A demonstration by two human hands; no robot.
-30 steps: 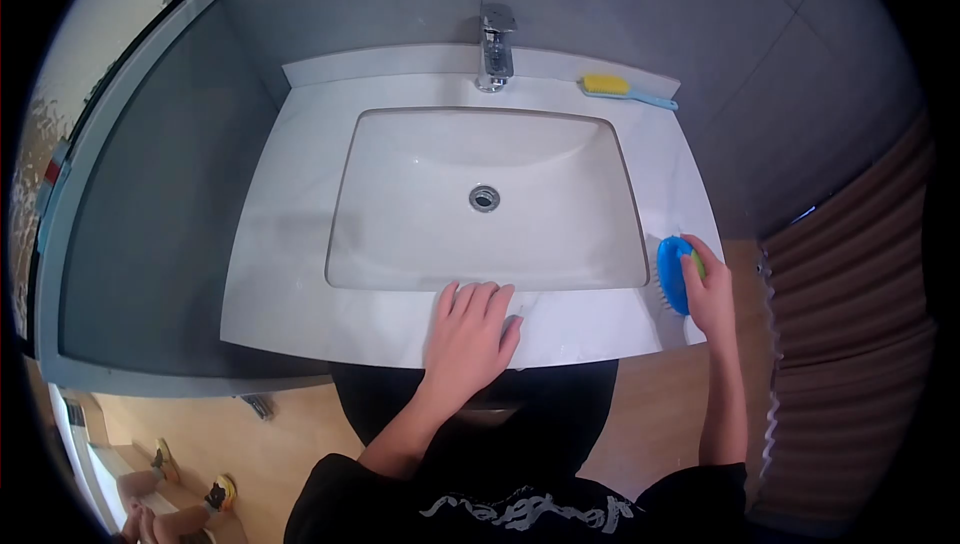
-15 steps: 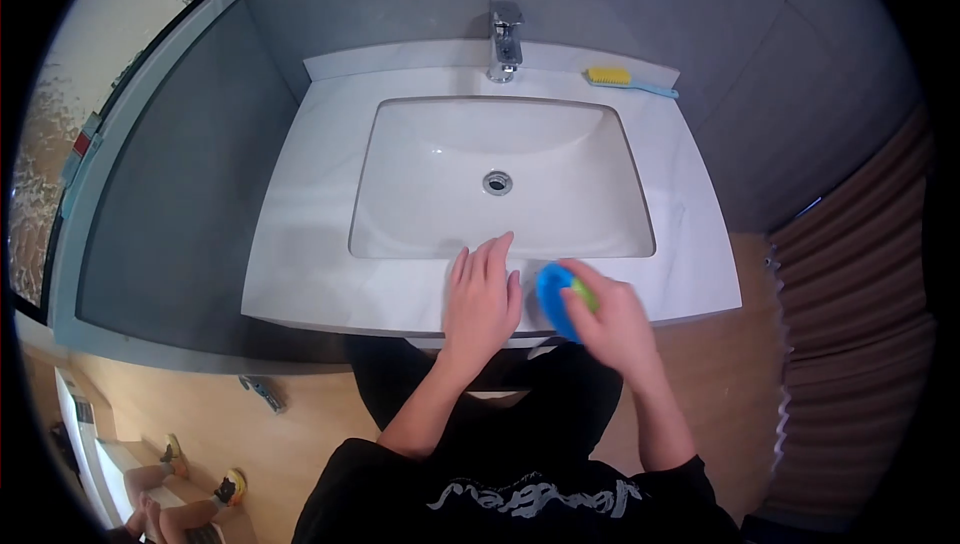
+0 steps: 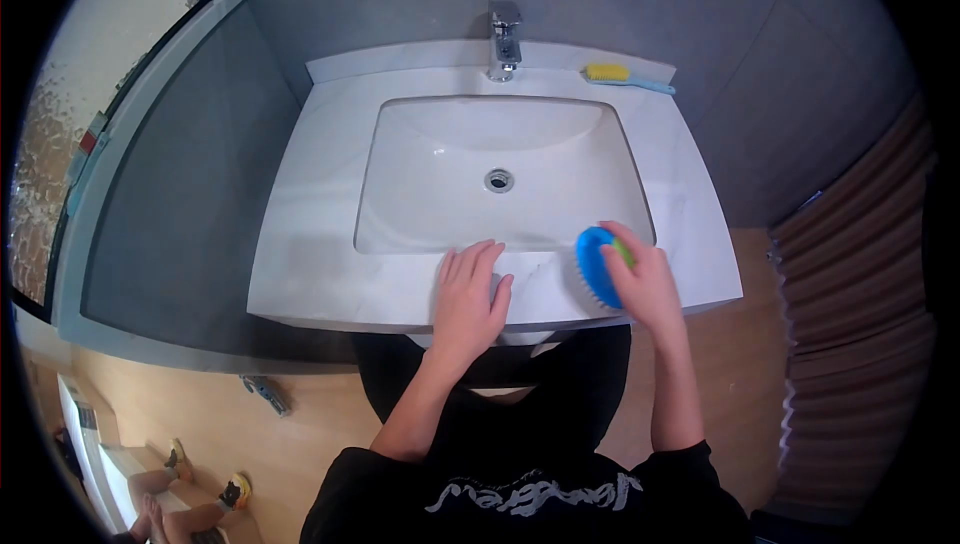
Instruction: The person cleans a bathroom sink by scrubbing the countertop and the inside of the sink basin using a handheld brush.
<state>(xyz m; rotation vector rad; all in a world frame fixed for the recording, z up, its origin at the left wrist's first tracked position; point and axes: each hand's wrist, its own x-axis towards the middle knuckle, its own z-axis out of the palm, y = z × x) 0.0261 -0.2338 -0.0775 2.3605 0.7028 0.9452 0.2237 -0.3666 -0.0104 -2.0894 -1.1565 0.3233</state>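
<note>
My right hand (image 3: 645, 279) is wrapped round a blue and green scrub brush (image 3: 596, 266), tilted with its bristles facing left, over the front right of the white countertop (image 3: 320, 279). Whether the bristles touch the surface I cannot tell. My left hand (image 3: 470, 294) lies on the counter's front edge with its fingers outstretched, the tips near the sink's front rim. Something small and grey shows between its thumb and fingers, too little to name. Behind both hands is the white sink (image 3: 440, 204) with its round metal drain (image 3: 498, 181).
A chrome faucet (image 3: 505, 44) stands behind the sink. On the back right of the counter lies a yellow-bristled brush (image 3: 610, 73). A grey panel (image 3: 180, 184) borders the left, a brown pleated curtain (image 3: 860, 324) the right. Another person's legs (image 3: 185, 514) show at lower left.
My right hand has moved right and slightly forward with the scrub brush, away from the left hand. My left hand has shifted a little to the left.
</note>
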